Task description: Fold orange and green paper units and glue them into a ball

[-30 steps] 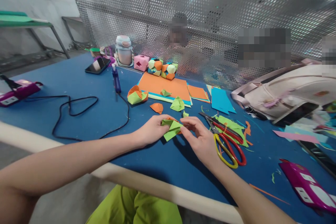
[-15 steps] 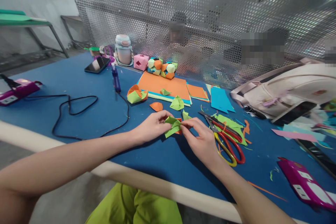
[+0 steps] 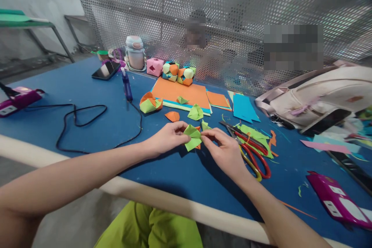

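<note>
Between my two hands is a folded green paper piece, with a bit of orange paper showing behind it. My left hand pinches its left side between thumb and fingers. At its right corner, my right hand grips the paper with thumb and forefinger. Just beyond lie a folded green piece and a folded orange piece. A larger green-and-orange folded shape sits farther left. To the right of my right hand, scissors with red and yellow handles rest over green paper scraps.
Orange paper sheets and blue paper lie at the back. Finished paper cubes and a bottle stand by the perforated metal panel. A glue gun trails a black cord. Magenta power strip and pale backpack are right.
The green paper piece has turned, so its flat face and upper point show more clearly. Both hands still hold it in nearly the same place.
</note>
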A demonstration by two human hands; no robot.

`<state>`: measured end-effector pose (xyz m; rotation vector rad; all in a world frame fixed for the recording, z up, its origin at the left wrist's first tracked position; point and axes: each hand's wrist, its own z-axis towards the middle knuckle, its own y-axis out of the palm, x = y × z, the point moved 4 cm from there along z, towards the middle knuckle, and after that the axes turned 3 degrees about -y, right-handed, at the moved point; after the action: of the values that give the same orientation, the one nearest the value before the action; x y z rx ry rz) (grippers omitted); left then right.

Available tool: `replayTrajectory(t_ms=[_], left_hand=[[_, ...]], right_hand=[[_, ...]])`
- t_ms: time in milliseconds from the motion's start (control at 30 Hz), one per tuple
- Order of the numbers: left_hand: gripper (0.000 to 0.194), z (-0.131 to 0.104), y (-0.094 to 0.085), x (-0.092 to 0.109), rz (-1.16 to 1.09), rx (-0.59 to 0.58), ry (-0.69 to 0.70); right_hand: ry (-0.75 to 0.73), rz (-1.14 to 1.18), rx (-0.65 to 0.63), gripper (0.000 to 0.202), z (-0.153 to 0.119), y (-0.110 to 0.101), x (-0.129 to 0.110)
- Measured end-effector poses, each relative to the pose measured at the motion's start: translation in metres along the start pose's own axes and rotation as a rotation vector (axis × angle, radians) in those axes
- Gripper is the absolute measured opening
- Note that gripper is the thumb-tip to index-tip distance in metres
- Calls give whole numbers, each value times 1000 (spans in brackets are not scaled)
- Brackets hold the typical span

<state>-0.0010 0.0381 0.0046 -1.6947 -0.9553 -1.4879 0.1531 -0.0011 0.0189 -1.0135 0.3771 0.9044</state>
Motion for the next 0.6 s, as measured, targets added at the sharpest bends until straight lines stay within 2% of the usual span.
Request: replayTrajectory(t_ms=[167, 333, 467, 600], left_hand=[[10, 2, 0, -4, -4, -70, -20], [23, 1, 2, -5, -97, -166, -136], [26, 0, 2, -4, -157, -166, -175], [17, 0, 1, -5, -62, -122, -123]], right_hand=[[-13, -44, -78, 11, 1, 0, 2], [-26, -40, -111, 10, 0, 3, 5], [-86, -48, -101, 11, -1, 4, 2], [-173, -67, -82, 12, -3, 4, -4]])
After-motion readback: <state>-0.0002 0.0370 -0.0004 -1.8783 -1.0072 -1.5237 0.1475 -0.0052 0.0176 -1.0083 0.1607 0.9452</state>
